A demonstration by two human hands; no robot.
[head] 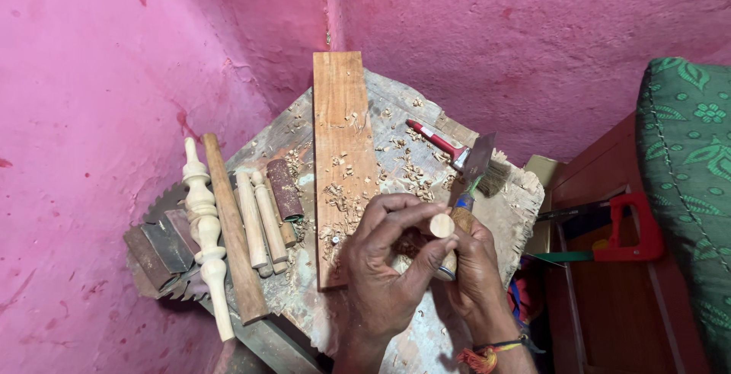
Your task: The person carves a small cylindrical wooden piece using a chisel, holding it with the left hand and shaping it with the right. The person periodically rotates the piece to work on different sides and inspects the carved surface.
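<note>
over the worn bench (502, 214), near its front edge, the left hand (384, 267) pinches a small round wood piece (441, 225) between thumb and fingers, and the right hand (476, 267) is clamped on a wooden-handled tool (455, 246) just behind it. its tip is hidden, so i cannot tell where the edge sits. fingers so close to the blade risk a cut if it slips; a loose pinch could drop the piece among the shavings (343, 199) beside the plank (341, 115).
</note>
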